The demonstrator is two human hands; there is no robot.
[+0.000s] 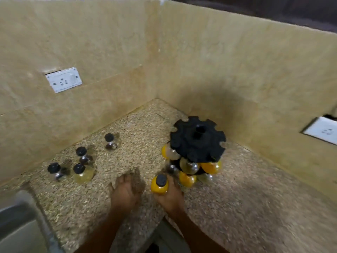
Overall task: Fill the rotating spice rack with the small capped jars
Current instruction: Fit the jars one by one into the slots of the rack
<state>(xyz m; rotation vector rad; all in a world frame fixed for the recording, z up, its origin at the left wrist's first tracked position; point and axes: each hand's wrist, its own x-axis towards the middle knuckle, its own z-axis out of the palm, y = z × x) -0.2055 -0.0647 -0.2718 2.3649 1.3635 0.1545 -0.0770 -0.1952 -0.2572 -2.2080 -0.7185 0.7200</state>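
Four small jars are not in the rack yet, and one more is on its way.

Four capped jars [80, 162] stand on the counter [237, 198], well apart from the black spice rack [197, 138] in the corner. Its lower rows already hold some jars [189, 166], yellow, orange and clear. The slots around its top plate look empty. The right hand [170, 193] holds an orange jar [159, 184] with a black cap, just beside the rack's bottom row. The left hand [126, 188] lies on the counter, its fingers blurred but seemingly straight, holding nothing. The job looks about half done, with plenty of slots left to fill.
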